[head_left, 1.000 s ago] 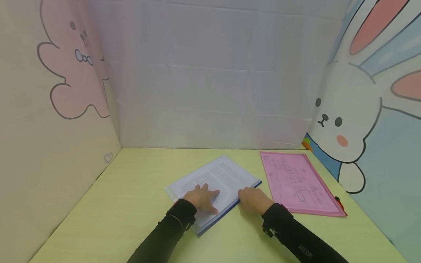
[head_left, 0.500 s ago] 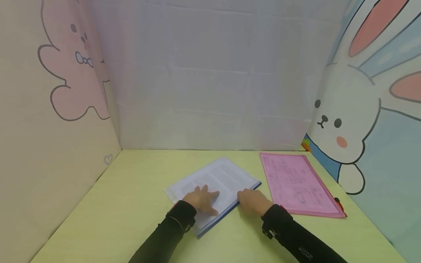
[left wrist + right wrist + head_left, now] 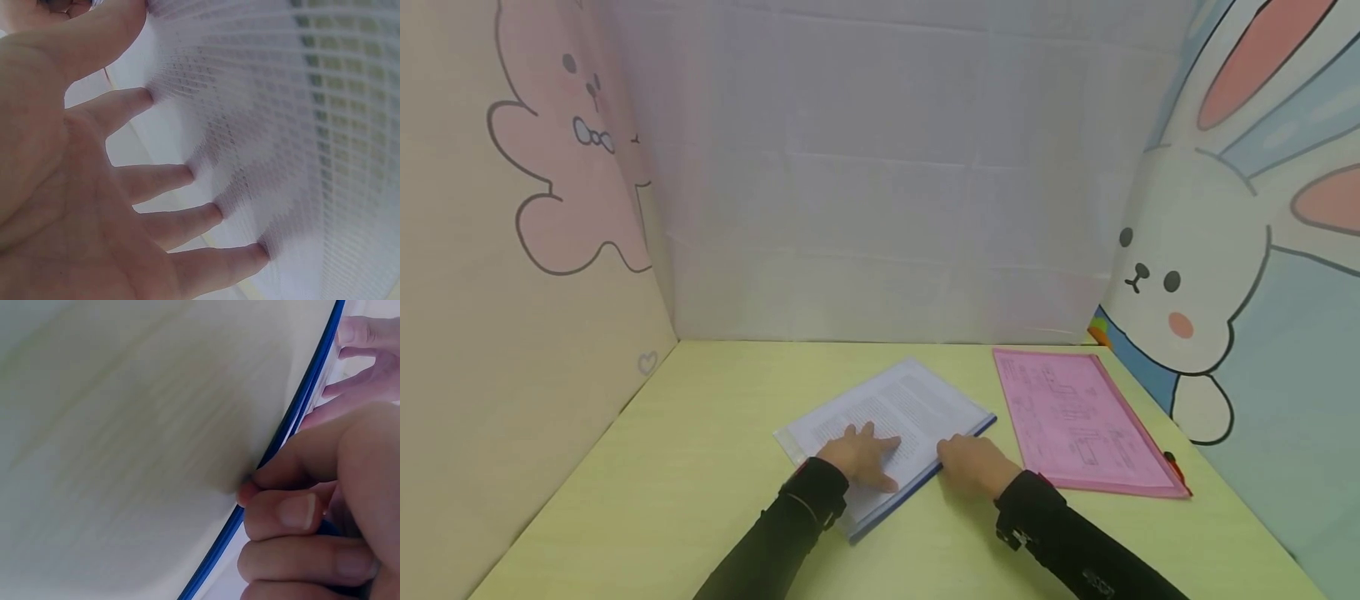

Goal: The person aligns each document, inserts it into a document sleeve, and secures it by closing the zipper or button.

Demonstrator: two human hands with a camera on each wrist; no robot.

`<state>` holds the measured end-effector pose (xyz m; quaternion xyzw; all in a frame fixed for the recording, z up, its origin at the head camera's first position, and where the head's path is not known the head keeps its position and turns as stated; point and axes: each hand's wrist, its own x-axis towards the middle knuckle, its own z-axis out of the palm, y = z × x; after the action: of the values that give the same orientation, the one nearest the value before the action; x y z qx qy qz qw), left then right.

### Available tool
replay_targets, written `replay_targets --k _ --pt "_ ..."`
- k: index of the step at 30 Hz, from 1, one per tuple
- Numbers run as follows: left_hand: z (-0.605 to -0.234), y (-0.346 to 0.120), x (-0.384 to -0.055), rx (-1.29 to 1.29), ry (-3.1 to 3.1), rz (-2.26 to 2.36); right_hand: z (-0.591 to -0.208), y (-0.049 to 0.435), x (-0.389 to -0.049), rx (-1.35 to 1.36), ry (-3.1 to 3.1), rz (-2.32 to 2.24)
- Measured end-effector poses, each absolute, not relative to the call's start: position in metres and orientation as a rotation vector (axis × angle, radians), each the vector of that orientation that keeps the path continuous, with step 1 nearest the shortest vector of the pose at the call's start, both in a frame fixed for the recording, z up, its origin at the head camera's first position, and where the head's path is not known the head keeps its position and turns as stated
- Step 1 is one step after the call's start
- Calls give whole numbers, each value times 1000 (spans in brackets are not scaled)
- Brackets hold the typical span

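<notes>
A clear mesh zip document bag (image 3: 913,392) with printed paper inside lies slanted on the table, a blue zip (image 3: 897,502) along its near right edge. My left hand (image 3: 859,457) rests on the bag with spread fingers; in the left wrist view the fingertips (image 3: 259,253) press into its mesh. At the blue edge, my right hand (image 3: 976,467) has curled fingers and pinches the zip. The right wrist view shows a bit of blue zip pull (image 3: 330,527) between thumb and fingers, mostly hidden by them.
A pink zip document bag (image 3: 1075,417) with a printed sheet lies to the right, a small black and red piece (image 3: 1176,471) at its edge. Walls with cartoon drawings flank the yellow table (image 3: 700,433); a white sheet (image 3: 880,208) hangs behind.
My right hand has slid slightly left and nearer along the blue edge. The left hand and both bags have stayed in place.
</notes>
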<state>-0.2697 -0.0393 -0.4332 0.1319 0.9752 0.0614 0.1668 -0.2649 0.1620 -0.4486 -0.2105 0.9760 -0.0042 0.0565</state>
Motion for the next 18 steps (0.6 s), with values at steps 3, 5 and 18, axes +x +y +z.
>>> replay_targets --k 3,5,18 --pt "-433 -39 -270 373 2778 177 -450 161 -264 -657 2974 13" --pt "-433 -39 -269 369 2777 180 -451 160 -263 -657 2976 10" --pt "-432 -39 -269 371 2776 173 -450 157 -261 -652 2985 18"
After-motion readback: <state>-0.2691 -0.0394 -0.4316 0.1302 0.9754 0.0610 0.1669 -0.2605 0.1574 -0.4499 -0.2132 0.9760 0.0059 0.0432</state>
